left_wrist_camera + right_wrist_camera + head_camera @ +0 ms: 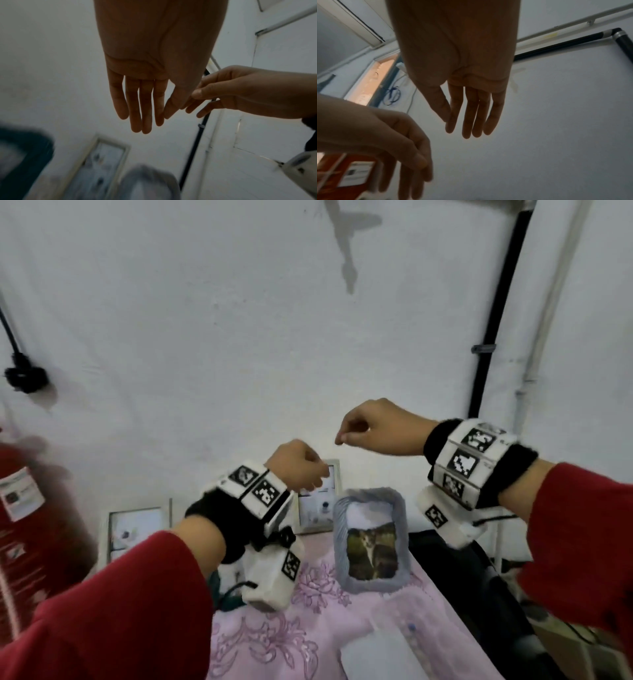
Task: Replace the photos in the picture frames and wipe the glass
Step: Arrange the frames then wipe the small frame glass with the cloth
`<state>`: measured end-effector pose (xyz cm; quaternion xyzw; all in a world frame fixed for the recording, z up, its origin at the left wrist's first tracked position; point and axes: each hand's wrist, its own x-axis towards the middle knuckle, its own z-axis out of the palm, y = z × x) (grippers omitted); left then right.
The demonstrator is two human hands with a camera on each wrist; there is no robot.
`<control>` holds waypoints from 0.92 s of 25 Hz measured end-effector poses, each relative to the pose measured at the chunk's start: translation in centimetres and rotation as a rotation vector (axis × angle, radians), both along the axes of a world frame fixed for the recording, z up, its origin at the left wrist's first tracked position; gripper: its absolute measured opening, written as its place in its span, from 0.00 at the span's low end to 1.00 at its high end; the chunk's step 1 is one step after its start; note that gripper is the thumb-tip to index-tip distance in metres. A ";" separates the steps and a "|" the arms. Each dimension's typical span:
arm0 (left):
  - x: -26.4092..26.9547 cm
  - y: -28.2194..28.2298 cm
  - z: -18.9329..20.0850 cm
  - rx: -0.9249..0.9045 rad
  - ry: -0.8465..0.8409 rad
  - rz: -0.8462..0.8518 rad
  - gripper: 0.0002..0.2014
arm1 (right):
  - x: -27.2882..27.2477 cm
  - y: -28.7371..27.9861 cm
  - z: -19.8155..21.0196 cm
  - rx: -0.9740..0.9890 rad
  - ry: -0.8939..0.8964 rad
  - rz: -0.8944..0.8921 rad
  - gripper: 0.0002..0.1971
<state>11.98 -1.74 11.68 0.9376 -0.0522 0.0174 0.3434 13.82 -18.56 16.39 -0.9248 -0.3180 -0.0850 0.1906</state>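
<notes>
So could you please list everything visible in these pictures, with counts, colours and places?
Grey fabric-rimmed picture frame holding a cat photo: one, grey, upright on the table, centre.
Pale wooden picture frames: two, off-white, leaning on the wall behind.
Pink floral tablecloth: one, pink, covering the table.
Red cylinder with a white label: one, red, far left.
Black pipe: one, black, on the white wall, right.
Red sleeves: two, red.
Wrist camera bands: two, black and white.
Left hand: raised, empty, fingers straight.
Right hand: raised, empty, fingers straight.
</notes>
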 end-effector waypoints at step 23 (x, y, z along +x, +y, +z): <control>-11.3 -5.4 -23.6 -0.819 0.489 0.402 0.07 | -8.7 -3.7 -20.3 -0.366 0.486 -0.206 0.36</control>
